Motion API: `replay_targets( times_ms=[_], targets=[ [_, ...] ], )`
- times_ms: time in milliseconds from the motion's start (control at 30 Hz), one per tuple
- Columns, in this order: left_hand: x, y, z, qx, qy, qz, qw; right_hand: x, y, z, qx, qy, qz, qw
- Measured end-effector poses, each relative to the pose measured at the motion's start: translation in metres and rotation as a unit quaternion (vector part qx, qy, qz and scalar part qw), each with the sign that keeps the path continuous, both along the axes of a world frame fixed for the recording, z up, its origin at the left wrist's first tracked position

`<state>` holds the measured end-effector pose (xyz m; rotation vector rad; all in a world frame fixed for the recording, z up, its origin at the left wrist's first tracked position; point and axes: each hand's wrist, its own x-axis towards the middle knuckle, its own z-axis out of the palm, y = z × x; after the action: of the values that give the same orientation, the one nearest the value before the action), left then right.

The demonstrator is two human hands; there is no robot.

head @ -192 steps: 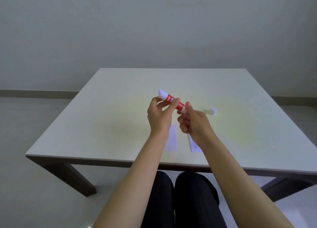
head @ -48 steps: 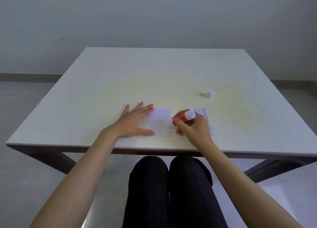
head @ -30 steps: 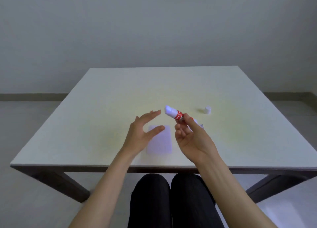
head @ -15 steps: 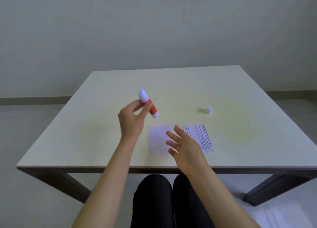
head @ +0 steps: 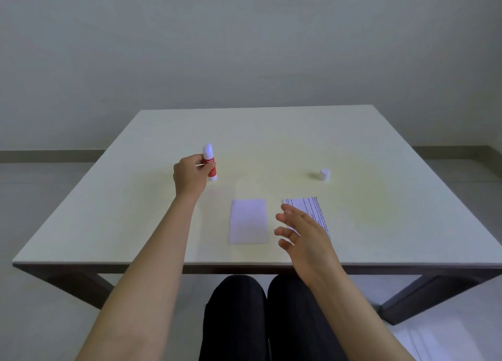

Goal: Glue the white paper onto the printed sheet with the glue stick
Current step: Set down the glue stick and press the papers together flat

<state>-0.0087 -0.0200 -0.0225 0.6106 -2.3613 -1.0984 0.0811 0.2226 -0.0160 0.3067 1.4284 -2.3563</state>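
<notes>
Two hands work over the pale square table [head: 135, 211]. Farthest left, the left hand [head: 190, 176] is clenched around the red-and-white plastic glue stick [head: 209, 163], held upright with its base at or just above the tabletop; contact cannot be told. It is uncapped, the white glue tip exposed above the fingers. Right of that grip and nearer the person, the plain white rectangular paper [head: 248, 221] lies flat, untouched. Just beside it, farther right, the right hand [head: 304, 233] hovers with fingers spread, holding nothing, partly over the printed white sheet with lines of text [head: 312, 207]. Beyond that hand stands the small white round cap [head: 324, 174], well apart from the stick.

Both papers look thin, light and limp, and they likely slide easily on the smooth top. Pinching the white paper at a corner or edge, away from any glued patch, seems best, while the sheet is pinned flat.
</notes>
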Motion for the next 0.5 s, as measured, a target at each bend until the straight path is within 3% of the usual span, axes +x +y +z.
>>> replay_targets(
  times_ms=[367, 433, 500],
  targets=[
    [0.002, 0.001, -0.012, 0.019, 0.015, -0.007, 1.0, 0.001, -0.01, -0.003, 0.036, 0.026, 0.02, 0.999],
    [0.002, -0.001, -0.013, 0.047, 0.017, -0.012, 0.999, 0.002, -0.016, -0.005, 0.133, 0.101, 0.036, 0.985],
    [0.004, -0.004, -0.014, 0.087, 0.019, -0.014, 0.996, 0.003, -0.023, -0.011, 0.294, 0.252, 0.08, 0.919]
  ],
)
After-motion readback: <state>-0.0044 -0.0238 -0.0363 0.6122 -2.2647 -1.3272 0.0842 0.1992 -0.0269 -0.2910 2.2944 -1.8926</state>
